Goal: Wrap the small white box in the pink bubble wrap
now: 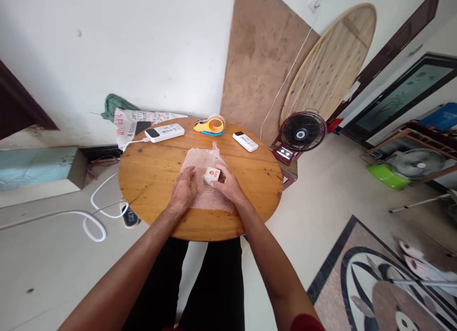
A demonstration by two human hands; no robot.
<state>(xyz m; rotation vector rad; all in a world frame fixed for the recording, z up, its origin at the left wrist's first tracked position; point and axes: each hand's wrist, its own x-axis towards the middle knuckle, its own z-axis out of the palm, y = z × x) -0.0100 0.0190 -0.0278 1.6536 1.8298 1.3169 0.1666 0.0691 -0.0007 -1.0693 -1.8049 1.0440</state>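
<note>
A small white box (212, 175) with a red print is gripped by my right hand (227, 182), thumb and fingers at its right side. Under it lies a pinkish sheet of bubble wrap (209, 198) on the round wooden table (150, 179). A strip of clear tape (214, 145) sticks up from the wrap's far edge. My left hand (184, 187) rests on the left part of the bubble wrap, fingers stretched out and holding nothing, a little apart from the box.
At the table's far side stand a yellow and blue tape dispenser (210, 125) and two white power banks, the left one (165, 132) with a white cable, the right one (245, 141) uncabled. A black fan (303, 132) stands beyond the table's right edge.
</note>
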